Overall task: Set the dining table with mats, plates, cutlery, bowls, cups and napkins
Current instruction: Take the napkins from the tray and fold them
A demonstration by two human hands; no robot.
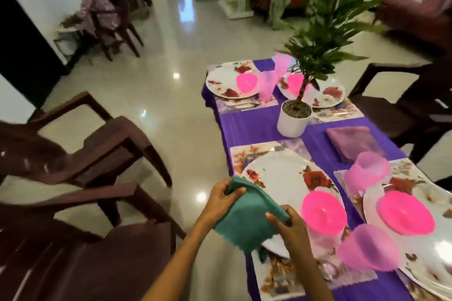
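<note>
A teal napkin (244, 222) hangs above the near-left white rose plate (281, 178). My left hand (221, 199) grips its far corner and my right hand (285, 225) pinches its right edge. That plate carries a pink bowl (322, 212) and lies on a floral mat (274, 278). Beside it stand a pink cup (369, 247) and a second near plate (415, 249) with its own pink bowl (406, 212) and pink cup (367, 171). A folded purple napkin (352, 142) lies on the purple tablecloth (254, 127).
A potted plant in a white pot (293, 120) stands mid-table. Two far settings have plates (225, 80), pink bowls and cups. Dark wooden chairs (73, 154) stand to the left and another (403, 105) to the right. A person (97, 5) sits far back left.
</note>
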